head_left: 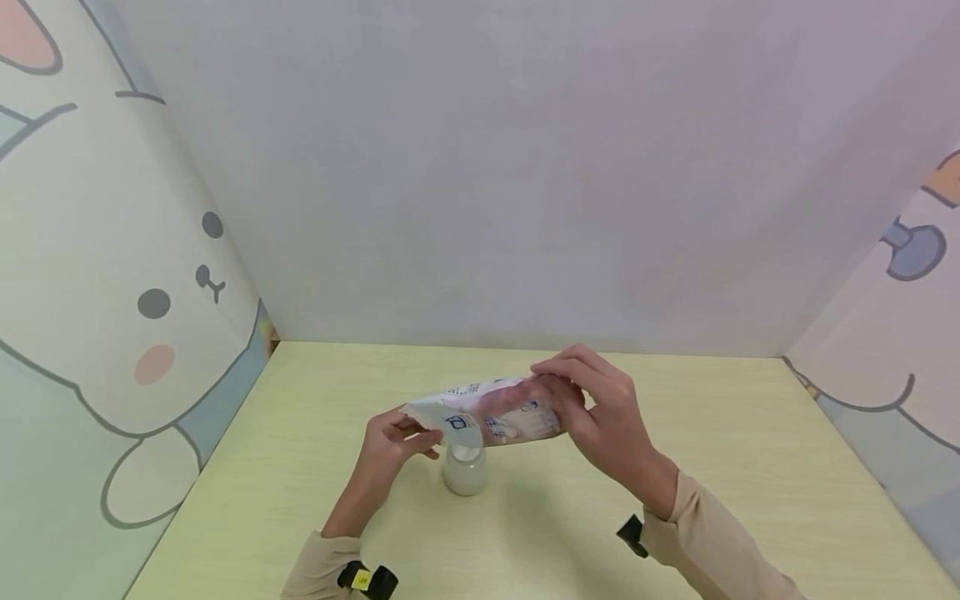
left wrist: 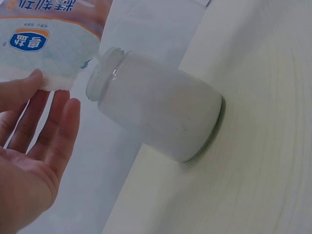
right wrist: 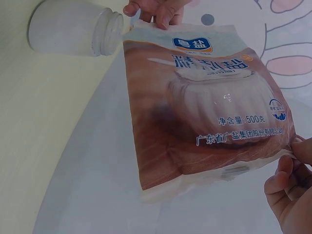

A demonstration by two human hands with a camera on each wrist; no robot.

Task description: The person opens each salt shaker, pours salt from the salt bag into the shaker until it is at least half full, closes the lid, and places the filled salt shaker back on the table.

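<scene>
A salt bag (head_left: 510, 412), brown and pale blue with Chinese print and "500", hangs tilted above the table between both hands. My left hand (head_left: 392, 443) pinches its pale-blue end between thumb and fingers, as the left wrist view shows. The opposite corner is gripped by my right hand (right wrist: 292, 187), which is held higher. Below the bag's lower corner stands an upright glass jar (left wrist: 156, 107), lidless and filled with white up to near its neck. In the right wrist view the bag's corner lies close to the jar's mouth; whether salt is flowing is hard to tell.
The pale yellow table (head_left: 360, 375) extends around the jar and meets a plain grey wall (head_left: 480, 183) behind. Side panels with cartoon animals (head_left: 150, 250) border it left and right. Dark straps (head_left: 367, 579) sit at the sleeves.
</scene>
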